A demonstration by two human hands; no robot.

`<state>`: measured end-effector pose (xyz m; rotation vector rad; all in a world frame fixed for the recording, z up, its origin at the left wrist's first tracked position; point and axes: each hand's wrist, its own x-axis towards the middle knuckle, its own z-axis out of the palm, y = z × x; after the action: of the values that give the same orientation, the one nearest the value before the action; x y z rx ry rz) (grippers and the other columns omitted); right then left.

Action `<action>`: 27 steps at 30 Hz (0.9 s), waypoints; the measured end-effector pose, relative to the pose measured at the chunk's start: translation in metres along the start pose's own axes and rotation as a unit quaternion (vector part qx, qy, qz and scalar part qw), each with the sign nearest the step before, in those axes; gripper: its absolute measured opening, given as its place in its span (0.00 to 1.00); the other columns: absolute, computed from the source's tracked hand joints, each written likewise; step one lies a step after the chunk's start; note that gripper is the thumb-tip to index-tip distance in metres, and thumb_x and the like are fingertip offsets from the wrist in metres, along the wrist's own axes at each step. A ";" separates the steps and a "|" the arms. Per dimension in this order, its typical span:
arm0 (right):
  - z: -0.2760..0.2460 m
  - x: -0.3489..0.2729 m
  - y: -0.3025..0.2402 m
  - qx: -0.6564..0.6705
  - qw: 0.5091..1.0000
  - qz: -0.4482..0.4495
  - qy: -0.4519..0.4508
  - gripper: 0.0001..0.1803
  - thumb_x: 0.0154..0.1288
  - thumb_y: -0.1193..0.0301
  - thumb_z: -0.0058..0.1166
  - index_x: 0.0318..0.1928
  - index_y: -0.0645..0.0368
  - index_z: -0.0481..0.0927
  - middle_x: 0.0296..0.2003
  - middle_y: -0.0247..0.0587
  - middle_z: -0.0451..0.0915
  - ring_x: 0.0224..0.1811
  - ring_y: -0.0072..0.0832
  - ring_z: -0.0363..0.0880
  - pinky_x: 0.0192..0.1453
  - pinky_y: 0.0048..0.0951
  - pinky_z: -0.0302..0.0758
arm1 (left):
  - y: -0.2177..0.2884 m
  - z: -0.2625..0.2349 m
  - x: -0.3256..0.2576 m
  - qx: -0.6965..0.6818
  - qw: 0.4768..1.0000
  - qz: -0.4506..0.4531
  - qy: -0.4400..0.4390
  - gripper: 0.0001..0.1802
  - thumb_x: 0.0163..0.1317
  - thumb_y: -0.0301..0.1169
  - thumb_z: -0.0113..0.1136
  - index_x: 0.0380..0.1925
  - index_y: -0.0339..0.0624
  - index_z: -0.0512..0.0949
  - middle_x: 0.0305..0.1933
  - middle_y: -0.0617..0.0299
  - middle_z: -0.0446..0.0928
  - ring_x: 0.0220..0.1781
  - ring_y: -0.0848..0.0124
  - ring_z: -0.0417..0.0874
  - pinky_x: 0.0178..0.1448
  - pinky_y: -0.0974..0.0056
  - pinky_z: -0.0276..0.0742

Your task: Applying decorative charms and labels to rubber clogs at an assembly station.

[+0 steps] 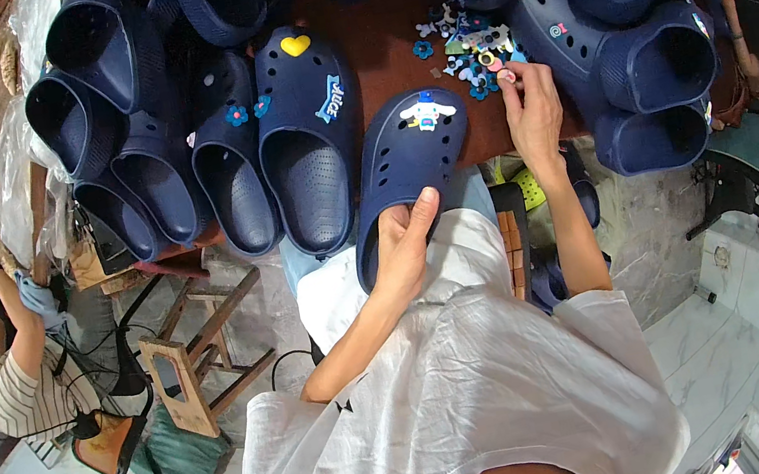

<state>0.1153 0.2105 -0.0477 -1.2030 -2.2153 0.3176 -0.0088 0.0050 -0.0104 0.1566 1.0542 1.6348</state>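
Note:
My left hand [407,244] grips a navy foam clog [414,145], its fingers inside the foot opening and the thumb on the outer edge. A white long-eared character charm [427,111] sits on that clog's toe. At the near edge of a pile of small colourful shoe charms [479,42], my right hand [534,103] pinches a small pale-pink charm [505,76] between its fingertips. Just left of the held clog lies another navy clog [308,128] with a yellow heart charm [296,45] and a blue lettered charm [330,98].
Navy clogs [102,47] crowd the left, back and right [657,51] of the brown tabletop [374,35]. A wooden stool [202,354] stands below left. One person [32,369] works at the left; another person's arms [729,3] show at the right.

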 end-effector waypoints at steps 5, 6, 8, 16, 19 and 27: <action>-0.010 -0.007 -0.005 0.027 1.000 0.002 0.010 0.10 0.64 0.73 0.57 0.45 0.61 0.77 0.36 0.43 0.76 0.36 0.37 0.78 0.42 0.35 0.74 | 0.001 0.001 0.001 0.006 1.000 0.024 -0.001 0.34 0.68 0.37 0.58 0.66 0.26 0.59 0.68 0.53 0.63 0.68 0.69 0.65 0.71 0.66 0.57; -0.016 -0.009 -0.014 0.107 0.993 0.048 -0.013 0.10 0.64 0.74 0.58 0.45 0.61 0.77 0.35 0.42 0.77 0.35 0.32 0.79 0.41 0.32 0.74 | 0.000 0.000 0.001 0.004 1.000 0.027 0.004 0.34 0.68 0.36 0.58 0.66 0.26 0.59 0.68 0.53 0.64 0.68 0.69 0.65 0.71 0.66 0.57; -0.024 -0.019 -0.020 0.228 0.963 0.123 -0.078 0.09 0.64 0.77 0.58 0.44 0.63 0.77 0.35 0.36 0.79 0.37 0.20 0.80 0.42 0.23 0.75 | -0.001 0.000 0.000 0.002 1.000 0.030 0.009 0.33 0.68 0.36 0.58 0.65 0.26 0.59 0.68 0.53 0.64 0.68 0.69 0.65 0.71 0.66 0.57; -0.033 -0.057 -0.057 0.570 0.732 0.219 -0.302 0.10 0.63 0.81 0.58 0.45 0.66 0.77 0.39 0.39 0.82 0.43 0.22 0.81 0.50 0.23 0.77 | 0.003 0.003 -0.009 0.058 0.997 -0.013 0.045 0.20 0.68 0.35 0.58 0.51 0.29 0.73 0.44 0.65 0.79 0.41 0.81 0.75 0.46 0.75 0.70; -0.029 -0.060 -0.058 0.577 0.726 0.233 -0.293 0.09 0.62 0.82 0.59 0.43 0.66 0.77 0.38 0.40 0.82 0.43 0.22 0.81 0.51 0.22 0.77 | -0.009 -0.003 -0.006 0.055 0.998 0.022 0.032 0.17 0.69 0.36 0.58 0.46 0.31 0.76 0.36 0.70 0.77 0.33 0.86 0.70 0.37 0.78 0.65; -0.033 -0.055 -0.056 0.549 0.743 0.217 -0.314 0.05 0.60 0.83 0.60 0.37 0.66 0.78 0.34 0.39 0.83 0.39 0.22 0.83 0.47 0.21 0.79 | -0.005 0.008 -0.009 0.077 0.996 0.042 0.036 0.14 0.70 0.35 0.57 0.42 0.32 0.77 0.32 0.72 0.76 0.30 0.87 0.68 0.33 0.78 0.63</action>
<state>0.1202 0.1313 -0.0168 -0.8951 -1.5497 2.1254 0.0030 0.0017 -0.0054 0.2485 1.2437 1.6447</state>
